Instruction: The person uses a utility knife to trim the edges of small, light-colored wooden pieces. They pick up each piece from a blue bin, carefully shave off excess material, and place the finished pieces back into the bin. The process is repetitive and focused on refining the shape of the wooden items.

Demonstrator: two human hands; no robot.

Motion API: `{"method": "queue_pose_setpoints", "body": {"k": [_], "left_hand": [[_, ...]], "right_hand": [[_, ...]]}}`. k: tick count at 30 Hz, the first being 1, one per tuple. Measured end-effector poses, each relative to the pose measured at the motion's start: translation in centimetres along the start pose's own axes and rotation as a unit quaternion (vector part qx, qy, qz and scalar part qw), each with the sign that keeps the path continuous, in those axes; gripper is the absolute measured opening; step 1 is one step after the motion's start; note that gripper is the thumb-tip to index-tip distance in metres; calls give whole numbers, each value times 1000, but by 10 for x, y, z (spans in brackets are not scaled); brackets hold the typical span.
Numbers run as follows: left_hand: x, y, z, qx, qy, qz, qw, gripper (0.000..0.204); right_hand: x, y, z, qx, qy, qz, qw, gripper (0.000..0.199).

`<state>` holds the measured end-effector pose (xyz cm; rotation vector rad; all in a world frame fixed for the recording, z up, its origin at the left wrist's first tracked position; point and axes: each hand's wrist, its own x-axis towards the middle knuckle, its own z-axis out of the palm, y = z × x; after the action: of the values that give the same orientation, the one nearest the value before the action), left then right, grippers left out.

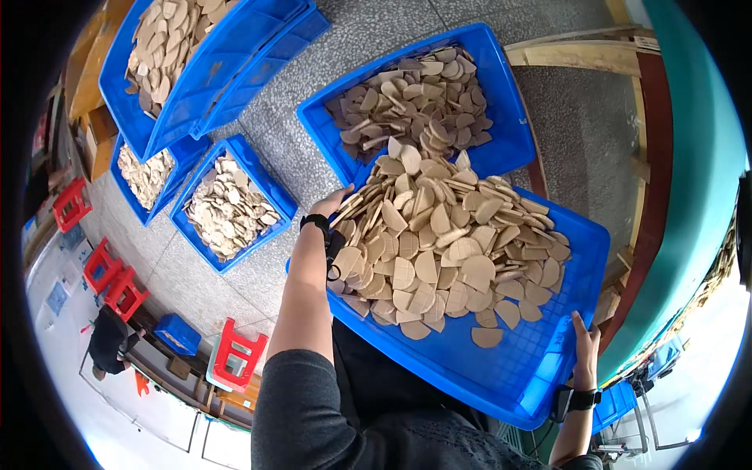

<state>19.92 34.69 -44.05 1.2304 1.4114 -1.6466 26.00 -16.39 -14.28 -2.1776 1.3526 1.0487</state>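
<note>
In front of my body is a large blue plastic crate [501, 384]. Flat tan half-round pieces [439, 266] are heaped in it, some scored with grid lines. They lie thickest toward its far left side, while part of its near right floor is bare. My left hand [335, 202] grips the far left edge, its fingers partly hidden. My right hand [584, 345] is closed on the right edge. Just beyond, a second blue crate [501, 74] on the floor holds similar pieces. The heap overlaps this crate's near rim in view.
At the upper left, a blue crate of pieces [168, 55] stands above others. Two smaller blue crates [235, 149] hold paler pieces. Red stools [237, 352] and another person [110, 341] are at the left. A wooden frame [580, 55] and teal surface [705, 157] border the right.
</note>
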Motion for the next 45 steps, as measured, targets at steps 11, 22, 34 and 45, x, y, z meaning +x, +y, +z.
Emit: {"method": "queue_pose_setpoints", "body": {"k": [11, 22, 34, 45], "left_hand": [[22, 17, 7, 68, -42, 66, 995, 90], [26, 14, 6, 87, 6, 95, 992, 79], [-43, 35, 8, 122, -29, 101, 987, 74], [18, 16, 10, 17, -104, 149, 983, 46]], "right_hand": [[-2, -15, -13, 1, -36, 26, 999, 49], [-21, -38, -26, 19, -17, 12, 1000, 43], [-29, -41, -39, 64, -61, 45, 995, 36], [-38, -44, -43, 103, -30, 57, 993, 31]]}}
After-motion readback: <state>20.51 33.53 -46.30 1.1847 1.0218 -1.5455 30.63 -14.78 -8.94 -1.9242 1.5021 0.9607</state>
